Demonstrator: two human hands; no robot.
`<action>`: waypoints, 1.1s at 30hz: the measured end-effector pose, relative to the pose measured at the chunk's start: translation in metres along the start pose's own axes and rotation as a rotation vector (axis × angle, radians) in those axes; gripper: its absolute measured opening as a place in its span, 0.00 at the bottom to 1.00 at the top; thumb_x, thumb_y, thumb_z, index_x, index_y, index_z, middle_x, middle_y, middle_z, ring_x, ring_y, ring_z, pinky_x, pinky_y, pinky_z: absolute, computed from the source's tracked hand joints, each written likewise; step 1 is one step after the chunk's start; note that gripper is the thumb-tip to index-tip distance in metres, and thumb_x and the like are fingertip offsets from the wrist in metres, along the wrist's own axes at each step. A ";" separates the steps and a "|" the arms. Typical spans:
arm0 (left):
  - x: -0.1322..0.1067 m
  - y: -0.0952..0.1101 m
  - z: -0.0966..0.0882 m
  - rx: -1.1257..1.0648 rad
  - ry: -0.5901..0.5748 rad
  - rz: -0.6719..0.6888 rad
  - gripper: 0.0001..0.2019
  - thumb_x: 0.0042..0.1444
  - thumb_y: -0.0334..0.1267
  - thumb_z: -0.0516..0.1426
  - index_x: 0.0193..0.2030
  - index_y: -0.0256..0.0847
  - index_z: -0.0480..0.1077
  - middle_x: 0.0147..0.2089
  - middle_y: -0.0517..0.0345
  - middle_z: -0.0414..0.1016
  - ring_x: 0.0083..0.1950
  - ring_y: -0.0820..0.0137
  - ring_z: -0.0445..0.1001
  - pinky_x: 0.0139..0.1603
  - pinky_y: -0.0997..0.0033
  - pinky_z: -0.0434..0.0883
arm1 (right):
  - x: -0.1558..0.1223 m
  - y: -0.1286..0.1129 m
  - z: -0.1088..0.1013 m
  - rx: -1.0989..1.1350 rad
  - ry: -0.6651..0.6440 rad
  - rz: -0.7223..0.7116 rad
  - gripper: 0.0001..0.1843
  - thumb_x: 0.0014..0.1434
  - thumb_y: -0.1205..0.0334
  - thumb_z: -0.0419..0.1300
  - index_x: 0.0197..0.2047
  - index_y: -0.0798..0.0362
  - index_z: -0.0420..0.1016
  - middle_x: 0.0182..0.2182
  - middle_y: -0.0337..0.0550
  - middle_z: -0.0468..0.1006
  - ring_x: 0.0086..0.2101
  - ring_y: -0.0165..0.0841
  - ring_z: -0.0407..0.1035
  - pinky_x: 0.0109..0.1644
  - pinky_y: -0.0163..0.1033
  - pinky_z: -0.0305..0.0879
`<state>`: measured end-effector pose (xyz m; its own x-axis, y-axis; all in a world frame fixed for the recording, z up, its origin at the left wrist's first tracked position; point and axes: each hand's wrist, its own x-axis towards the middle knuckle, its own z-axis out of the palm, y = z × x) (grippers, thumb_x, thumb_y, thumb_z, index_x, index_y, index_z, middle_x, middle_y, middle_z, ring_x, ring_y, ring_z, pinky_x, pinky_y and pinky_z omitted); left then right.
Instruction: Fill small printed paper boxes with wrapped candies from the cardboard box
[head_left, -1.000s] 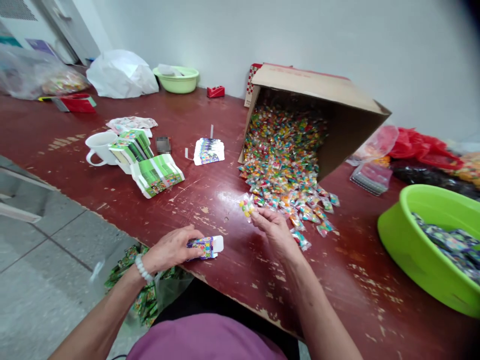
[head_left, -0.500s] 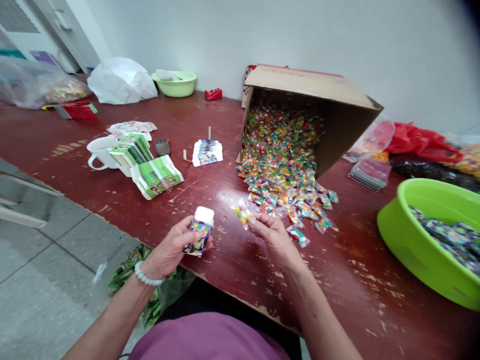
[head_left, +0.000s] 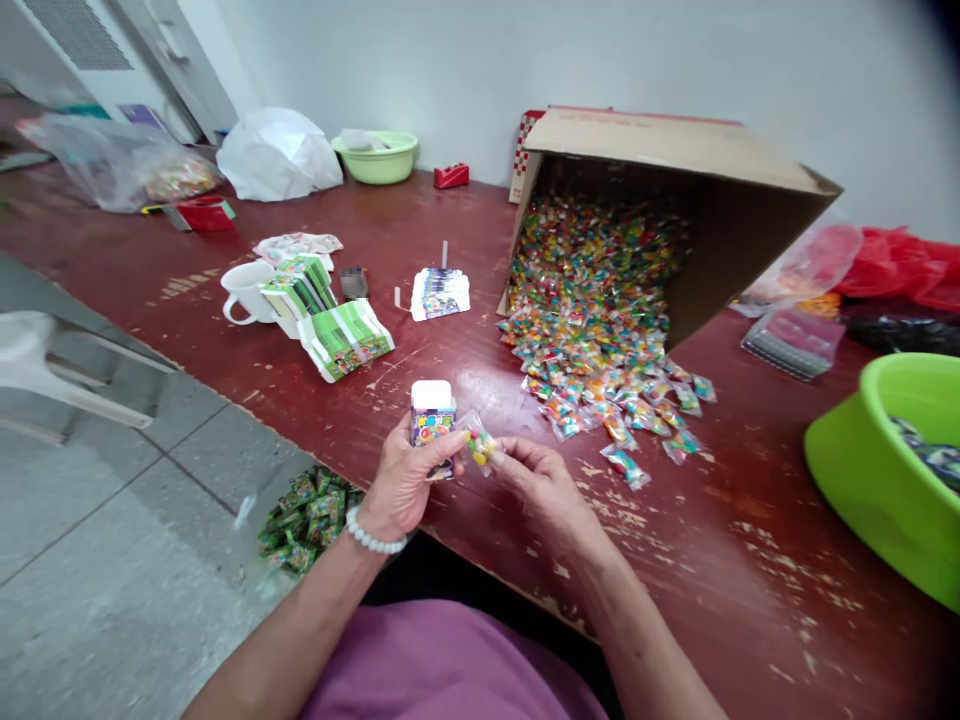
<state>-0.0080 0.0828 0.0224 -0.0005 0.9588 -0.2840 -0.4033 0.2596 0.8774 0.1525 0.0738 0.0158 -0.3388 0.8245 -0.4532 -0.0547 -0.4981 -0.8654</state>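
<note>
A small printed candy box (head_left: 433,430) with its white top flap raised is gripped upright in my left hand (head_left: 409,475), the thumb across its front. Between the thumb and fingers of my right hand (head_left: 536,480) is a clear candy packet (head_left: 478,445) with yellow, green and red sweets. The packet is beside the box, close to my left thumb tip; whether they touch I cannot tell. Beyond my hands, many similar packets (head_left: 600,380) spill from a cardboard carton (head_left: 750,220) lying on its side.
Flattened purple boxes (head_left: 441,295), green printed cartons (head_left: 349,340) and a white mug (head_left: 247,292) lie at the left on the red table (head_left: 300,420). A green basin (head_left: 862,450) stands at the right. Below the edge, a bag holds green packets (head_left: 307,515); a white stool (head_left: 67,370) stands left.
My hands have come closer together. The box is more upright and the candy packet has come down beside it. The view has shifted left, so the surroundings appear further right.
</note>
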 end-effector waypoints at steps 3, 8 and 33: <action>-0.001 0.000 0.000 -0.009 0.032 0.004 0.26 0.43 0.36 0.70 0.45 0.33 0.64 0.36 0.54 0.73 0.27 0.74 0.70 0.25 0.74 0.69 | 0.001 0.000 0.005 0.051 0.000 -0.005 0.37 0.48 0.38 0.60 0.50 0.61 0.68 0.46 0.45 0.73 0.35 0.09 0.65 0.41 0.15 0.64; -0.002 -0.005 0.001 0.011 0.051 -0.008 0.25 0.42 0.36 0.70 0.44 0.33 0.64 0.37 0.53 0.74 0.28 0.74 0.70 0.24 0.74 0.70 | 0.004 0.003 0.011 0.105 0.000 -0.036 0.37 0.48 0.39 0.61 0.53 0.57 0.65 0.41 0.41 0.74 0.29 0.07 0.62 0.39 0.16 0.64; -0.001 -0.017 -0.011 0.178 -0.030 -0.010 0.17 0.54 0.44 0.63 0.41 0.35 0.64 0.33 0.58 0.71 0.25 0.75 0.68 0.27 0.73 0.67 | 0.018 0.031 -0.023 -0.451 0.317 -0.101 0.29 0.55 0.39 0.53 0.48 0.52 0.74 0.40 0.37 0.73 0.33 0.08 0.60 0.39 0.15 0.54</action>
<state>-0.0108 0.0759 0.0035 0.0311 0.9584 -0.2838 -0.2344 0.2830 0.9300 0.1659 0.0792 -0.0239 -0.0497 0.9371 -0.3456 0.3584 -0.3062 -0.8819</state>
